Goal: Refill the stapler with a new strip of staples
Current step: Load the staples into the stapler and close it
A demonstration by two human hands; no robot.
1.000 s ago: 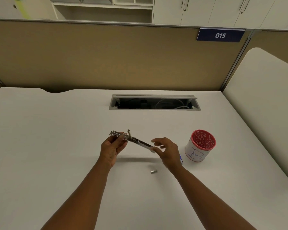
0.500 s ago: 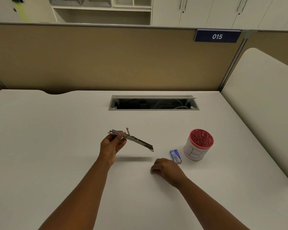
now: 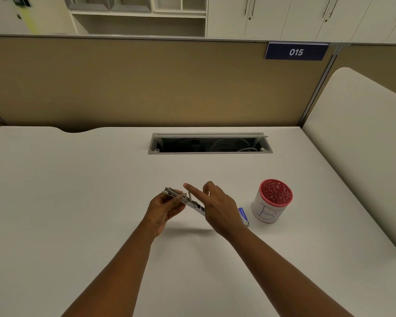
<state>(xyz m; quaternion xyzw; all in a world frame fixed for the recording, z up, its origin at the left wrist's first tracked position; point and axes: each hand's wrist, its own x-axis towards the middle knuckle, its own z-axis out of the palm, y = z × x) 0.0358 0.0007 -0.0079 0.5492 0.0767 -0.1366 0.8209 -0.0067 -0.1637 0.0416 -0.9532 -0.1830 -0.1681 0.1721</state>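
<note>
My left hand (image 3: 162,210) holds a thin, opened metal stapler (image 3: 174,193) by its left end, a little above the white desk (image 3: 78,191). The stapler slopes down to the right. My right hand (image 3: 217,209) covers its right end, with the index and middle fingers stretched out over the magazine. The small staple strip is no longer on the desk; the right hand's underside, where it would sit, is hidden. A small blue staple box (image 3: 244,216) lies on the desk just right of that hand.
A white cup with a red rim (image 3: 272,202), marked with a letter B, stands right of the box. An open cable slot (image 3: 209,144) is set into the desk farther back. A tan partition (image 3: 146,88) closes the rear, and a white panel (image 3: 364,145) the right side.
My right hand dropped onto the loose staple strip on the desk, then rose back to the stapler's right end. The strip has gone from the desk. The left hand barely moved.
</note>
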